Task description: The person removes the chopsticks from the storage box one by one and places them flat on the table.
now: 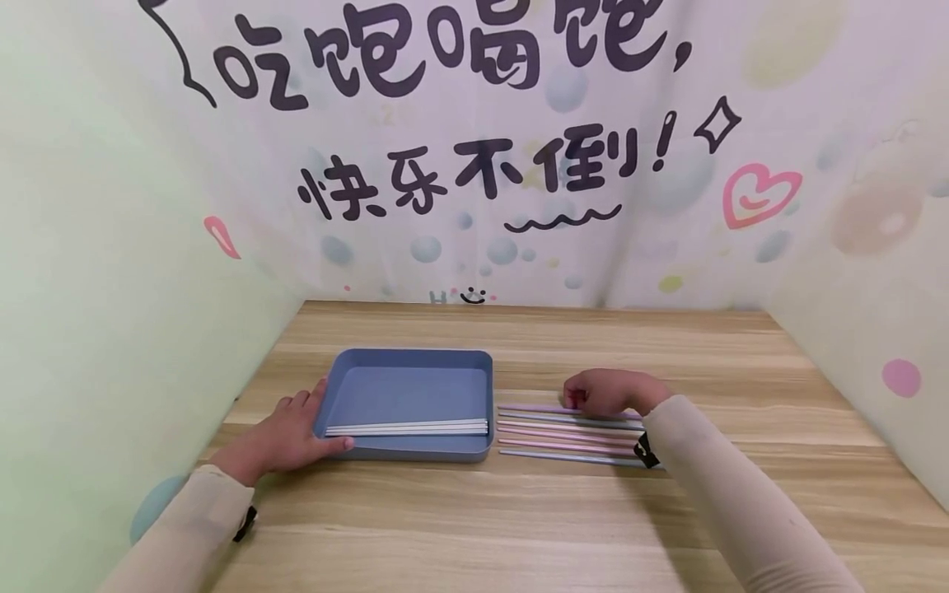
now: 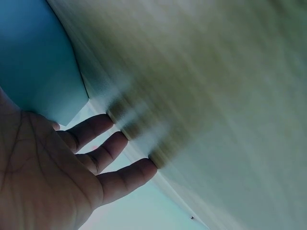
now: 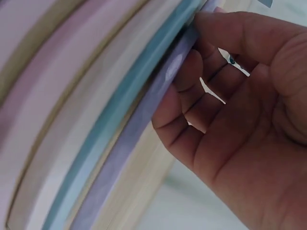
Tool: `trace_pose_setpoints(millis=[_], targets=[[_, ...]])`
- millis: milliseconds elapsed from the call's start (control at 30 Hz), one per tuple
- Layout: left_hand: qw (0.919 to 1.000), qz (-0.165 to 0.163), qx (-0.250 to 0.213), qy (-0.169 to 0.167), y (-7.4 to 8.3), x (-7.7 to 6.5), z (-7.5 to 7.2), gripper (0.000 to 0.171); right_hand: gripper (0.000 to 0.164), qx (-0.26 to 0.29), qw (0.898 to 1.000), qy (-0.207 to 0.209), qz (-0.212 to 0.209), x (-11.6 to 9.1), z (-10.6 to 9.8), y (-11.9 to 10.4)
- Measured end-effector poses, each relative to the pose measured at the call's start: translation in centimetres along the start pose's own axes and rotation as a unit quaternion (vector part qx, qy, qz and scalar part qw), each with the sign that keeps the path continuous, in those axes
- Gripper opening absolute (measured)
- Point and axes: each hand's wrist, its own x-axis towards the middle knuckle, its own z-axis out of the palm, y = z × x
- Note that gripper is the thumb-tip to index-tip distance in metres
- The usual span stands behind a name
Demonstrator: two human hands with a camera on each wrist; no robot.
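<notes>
A blue rectangular tray (image 1: 415,449) lies on the table with several white chopsticks (image 1: 408,427) along its front side. My left hand (image 1: 285,436) rests at the tray's left end, thumb by the front left corner. In the left wrist view its fingers (image 2: 127,182) stretch out straight and spread, their tips at the wooden surface. To the right of the tray, pink, white, blue and purple chopsticks lie roughly side by side. My right hand (image 1: 608,392) pinches the farthest one, a purple chopstick (image 3: 124,153), between thumb and curled fingers. A light blue chopstick (image 3: 110,124) runs right beside it.
The wooden table (image 1: 474,527) meets a printed cloth backdrop (image 1: 474,263) at the back. Pale side walls (image 1: 111,288) stand close at left and right. A pink chopstick (image 1: 563,445) and a blue chopstick (image 1: 549,455) lie nearest the front of the row.
</notes>
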Motion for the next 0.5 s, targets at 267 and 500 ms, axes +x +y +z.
trace_pose_setpoints(millis=[267,500], targets=[[1.0000,-0.003,-0.005,-0.007,0.21,-0.17,-0.16,0.119,0.022,0.007,1.000,0.004,0.011,0.03,0.21,-0.13],[0.9999,-0.002,-0.002,-0.010,0.13,-0.06,-0.09,0.119,0.023,0.007,1.000,0.002,0.022,-0.14,0.21,-0.06]])
